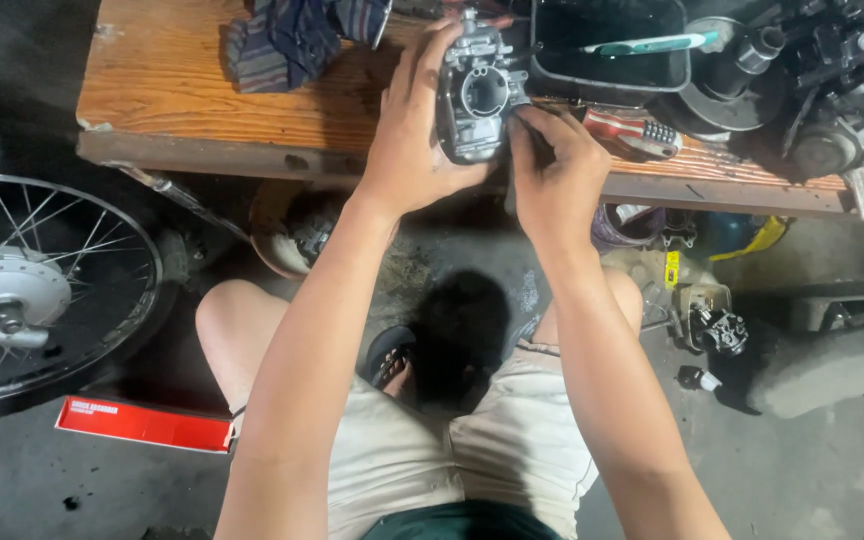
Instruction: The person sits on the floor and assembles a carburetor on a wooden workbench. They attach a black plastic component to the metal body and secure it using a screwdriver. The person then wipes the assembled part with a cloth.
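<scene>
**Carburetor Held at Bench Edge**

Grasping the carburetor body (479,90), the left hand (414,130) wraps its left flank, fingers curled over the top and thumb low on the casting. The right hand (552,170) is clenched against the lower right corner of the same part, fingertips pressed to it; whether it pinches a small tool cannot be told.

The carburetor sits above the front edge of the wooden bench (182,90), close to the board. Its long axis runs roughly upright in the head view, and its round bore faces the camera.

Clearances:
- Right: a black tray (607,85) holding a pale green-handled tool (652,44) stands just beside the part; a red-handled tool (632,128) lies just beside the right hand.
- Left: a striped rag (282,40) lies near, with bare board beyond it.
- Far right: dark engine parts (832,90) crowd the bench.
- Below: open floor lies between the knees; a spoked wheel (42,285) stands well apart to the left, above a red box (142,422).
</scene>
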